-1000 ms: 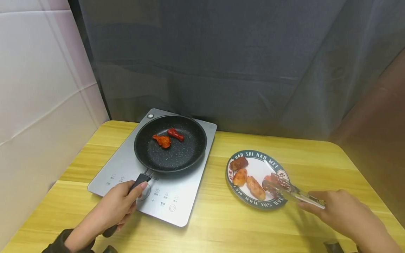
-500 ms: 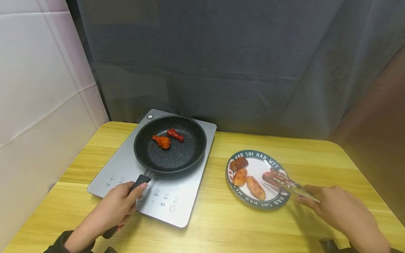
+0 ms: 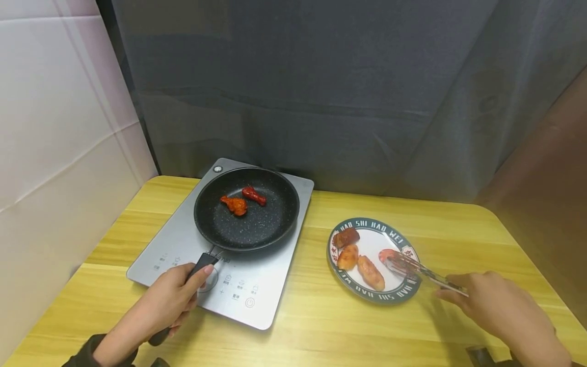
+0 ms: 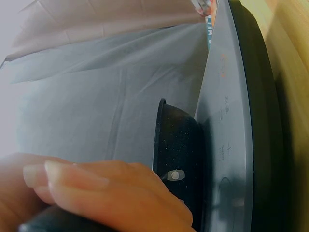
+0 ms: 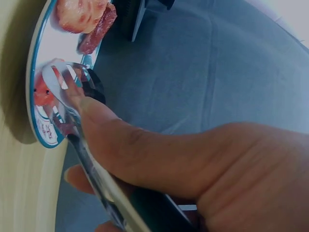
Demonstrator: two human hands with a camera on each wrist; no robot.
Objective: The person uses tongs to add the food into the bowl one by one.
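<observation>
My left hand (image 3: 171, 295) grips the black handle (image 3: 202, 266) of a frying pan (image 3: 270, 227). Inside the pan lie two reddish drumsticks, one orange-red (image 3: 236, 206) and one darker red (image 3: 254, 195). On the right, my right hand (image 3: 500, 303) holds metal tongs (image 3: 433, 277), thumb pressed along one arm in the right wrist view. The tongs' tips overlap a pink-red shrimp (image 5: 43, 96) with a dark eye spot, at the right side of a green-rimmed plate (image 3: 376, 242). Two golden chicken wing pieces (image 3: 370, 273) and a brown meat block (image 3: 346, 237) also lie there.
Under the pan is a silver induction cooktop (image 3: 257, 275) with touch symbols along its front. Both cooktop and plate stand on a yellow wood-grain table (image 3: 316, 326). Dark cloth (image 3: 321, 102) closes off the back, with a pale panel (image 3: 69, 117) at left and brown cloth at right.
The right hand and tongs have shifted slightly over the plate, and the tongs' tips have changed their angle around the shrimp. The left hand and pan stay where they were.
</observation>
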